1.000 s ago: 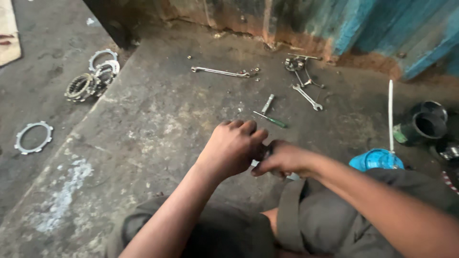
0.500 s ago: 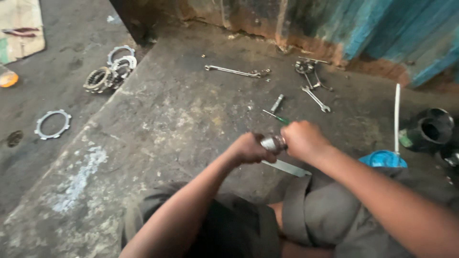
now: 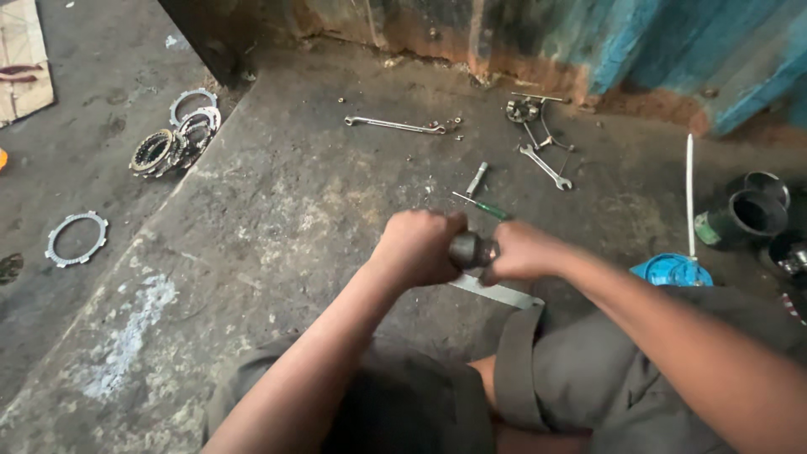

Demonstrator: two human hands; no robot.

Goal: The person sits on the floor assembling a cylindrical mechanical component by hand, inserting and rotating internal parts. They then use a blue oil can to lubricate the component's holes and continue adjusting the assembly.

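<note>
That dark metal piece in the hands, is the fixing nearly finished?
Hard to say. Done: ring-shaped plates already lie stacked at the far left. In hand: left hand and right hand both grip a small dark metal cylinder. Left: a long silver spanner, a green-handled screwdriver and a short spanner lie scattered on the concrete slab.

Small dark metal cylinder, held level above the concrete, clasped at both ends

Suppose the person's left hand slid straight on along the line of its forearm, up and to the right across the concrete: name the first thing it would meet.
Probably the green-handled screwdriver just beyond the left hand, then the small metal rod. Depth is uncertain; the hand may be raised above the floor.
</note>
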